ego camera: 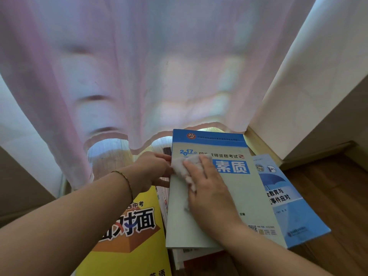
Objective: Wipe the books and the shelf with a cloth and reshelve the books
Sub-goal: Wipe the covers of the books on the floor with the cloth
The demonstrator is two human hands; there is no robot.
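Head view looking down at books on a wood floor (328,196) under a sheer pink curtain (139,66). Right hand (207,188) lies flat, fingers straight, palm down on a white cloth (182,168), pressing it onto the cover of the pale grey-green book (235,196) with a blue top band and "2017" printed on it; cloth sits at the upper-left part of that cover, partly hidden under the fingers. Left hand (153,170) is at the left edge of the same book, fingers curled round the edge and gripping it; thin bracelet (125,182) on the left wrist. The grey-green book tops a stack, with edges of other books (191,255) showing beneath at the bottom and along the left side. A blue book (286,206) with an umbrella picture lies partly under it on the right, sticking out to the right. A yellow book (131,236) with large black characters lies flat at lower left, just beside the stack, under the left forearm. White wall (318,86) and pale baseboard (260,144) at right. No shelf recognisable in view
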